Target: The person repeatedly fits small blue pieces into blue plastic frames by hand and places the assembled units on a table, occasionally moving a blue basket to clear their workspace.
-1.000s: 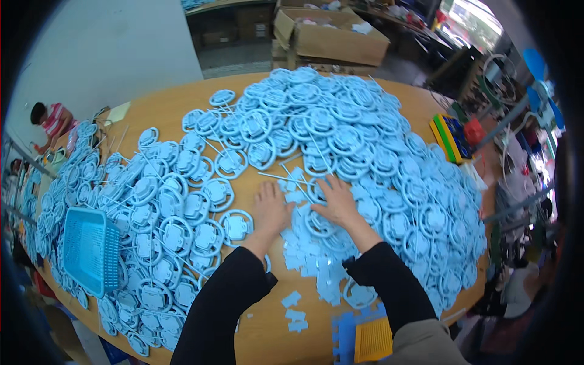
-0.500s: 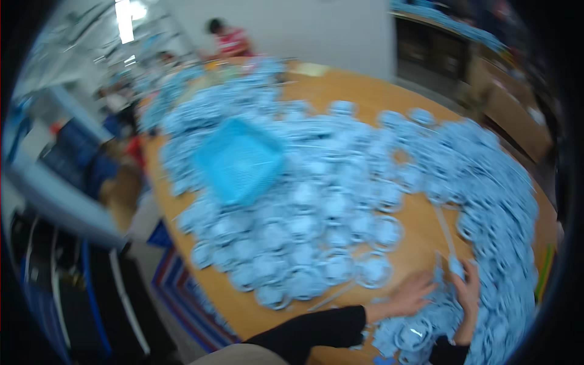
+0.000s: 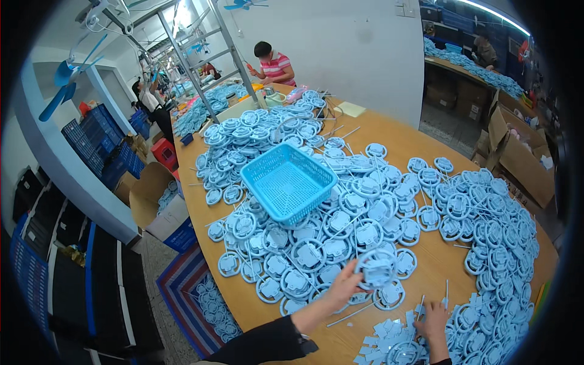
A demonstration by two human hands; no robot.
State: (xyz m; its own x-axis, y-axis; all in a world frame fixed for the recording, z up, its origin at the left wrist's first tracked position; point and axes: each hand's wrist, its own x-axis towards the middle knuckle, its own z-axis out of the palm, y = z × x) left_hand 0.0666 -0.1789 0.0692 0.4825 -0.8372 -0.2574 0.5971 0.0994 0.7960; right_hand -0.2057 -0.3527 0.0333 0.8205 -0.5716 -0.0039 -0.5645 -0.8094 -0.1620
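Off to the left of my grip, past the table edge [image 3: 201, 243], a cardboard box [image 3: 152, 201] sits on the floor with more of the pale blue pieces in it, and stacked dark blue crates [image 3: 97, 140] stand further back. My left hand [image 3: 344, 286] is lifted over the table with the fingers closed round the lower rim of one round blue plastic frame [image 3: 377, 267], a ring with a squarish centre and thin sprue sticks; it is held just above the heap, tilted toward me. Up and to the left of that grip lies the empty light blue basket [image 3: 289, 182], resting on top of the spread of identical frames [image 3: 304, 255]. I judge this is the picking step: one frame is taken up from the pile and not yet worked on. To the right and below my left grip, my right hand [image 3: 433, 319] lies flat, palm down, fingers loosely spread on a litter of small flat blue pieces [image 3: 380, 337] broken loose on the wood; it grips nothing that I can make out. Further right, the heap [image 3: 499, 243] thickens toward the table's far side. The next move, as I read it, calls for bringing the lifted frame toward my right hand so both can get at its centre piece, keeping the thin sticks from snagging neighbours.
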